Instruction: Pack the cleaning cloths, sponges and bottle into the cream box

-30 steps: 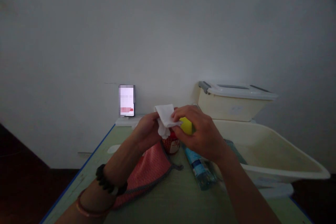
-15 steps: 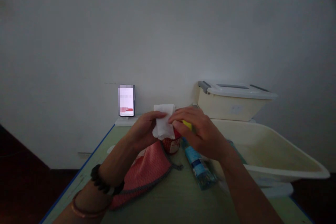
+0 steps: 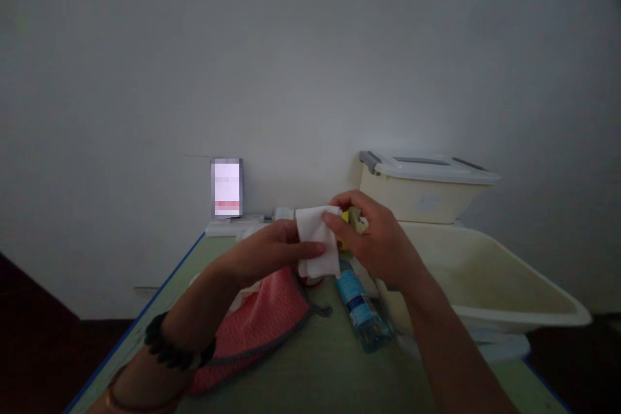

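Note:
A folded white tissue [image 3: 317, 233] is held up between both hands above the table. My left hand [image 3: 276, 247] grips its left side, thumb across the front. With thumb and fingers my right hand [image 3: 369, 226] pinches the tissue's upper right corner. Behind the tissue, a red container is almost wholly hidden; something yellow [image 3: 345, 242] shows between the tissue and my right hand. Below the hands lie a pink cloth [image 3: 266, 317] with a grey edge and a clear blue-labelled bottle [image 3: 361, 310] on its side.
A large cream basin [image 3: 524, 317] takes up the right of the green table [image 3: 310, 362]. Behind it stands a lidded storage box [image 3: 417, 197] against the wall. A lit phone [image 3: 226, 187] stands upright at the back left.
The tissue has turned and moved slightly right and down. My left thumb has shifted lower across its front, and my right fingers have moved to its upper corner. The view has shifted slightly.

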Tool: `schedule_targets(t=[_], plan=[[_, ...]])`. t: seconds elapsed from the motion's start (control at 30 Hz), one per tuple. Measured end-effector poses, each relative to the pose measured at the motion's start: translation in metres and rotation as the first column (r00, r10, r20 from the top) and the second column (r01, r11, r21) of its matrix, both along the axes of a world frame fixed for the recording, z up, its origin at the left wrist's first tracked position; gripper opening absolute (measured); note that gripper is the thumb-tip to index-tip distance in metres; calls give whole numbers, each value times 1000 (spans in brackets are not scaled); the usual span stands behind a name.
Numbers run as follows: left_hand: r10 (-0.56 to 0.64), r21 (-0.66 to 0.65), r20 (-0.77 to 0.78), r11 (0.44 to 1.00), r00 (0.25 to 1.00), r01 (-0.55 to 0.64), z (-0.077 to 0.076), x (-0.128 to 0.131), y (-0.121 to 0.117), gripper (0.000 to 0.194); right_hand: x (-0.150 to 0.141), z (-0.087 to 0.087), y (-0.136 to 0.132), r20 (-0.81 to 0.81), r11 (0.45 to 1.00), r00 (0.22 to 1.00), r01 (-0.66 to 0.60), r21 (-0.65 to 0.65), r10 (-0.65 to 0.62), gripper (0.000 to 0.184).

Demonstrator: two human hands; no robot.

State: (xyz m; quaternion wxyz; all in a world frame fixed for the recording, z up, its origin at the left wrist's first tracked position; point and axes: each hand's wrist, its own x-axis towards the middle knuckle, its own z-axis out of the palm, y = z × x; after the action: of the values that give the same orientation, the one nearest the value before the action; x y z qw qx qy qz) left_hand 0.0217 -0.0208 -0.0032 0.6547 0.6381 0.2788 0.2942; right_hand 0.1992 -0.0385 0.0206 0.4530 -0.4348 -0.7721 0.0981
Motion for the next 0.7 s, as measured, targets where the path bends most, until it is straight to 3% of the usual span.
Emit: schedule_targets(t=[0.1, 0.2, 0.37, 0.53, 0.7], plan=[[26, 157, -155, 988, 988, -1, 5, -5, 2, 14, 5, 3, -1, -96, 998, 995, -35, -59, 29, 10], [81, 262, -208, 965, 975, -25, 10, -11, 3, 20, 8, 4, -1, -213, 988, 974, -101, -113, 75, 12], [-6, 202, -95, 979, 995, 25, 18, -19, -2, 20, 7, 6, -2, -422, 945, 881, -295, -139, 213, 12], [19, 163, -24, 986, 1000, -15, 20, -21, -5, 4, 6, 8, -3, -454, 945, 869, -291, -147, 197, 12], [-28, 129, 13, 991, 1000, 26, 20, -20, -6, 12, 4, 6, -3, -452, 944, 873, -285, -169, 183, 12]])
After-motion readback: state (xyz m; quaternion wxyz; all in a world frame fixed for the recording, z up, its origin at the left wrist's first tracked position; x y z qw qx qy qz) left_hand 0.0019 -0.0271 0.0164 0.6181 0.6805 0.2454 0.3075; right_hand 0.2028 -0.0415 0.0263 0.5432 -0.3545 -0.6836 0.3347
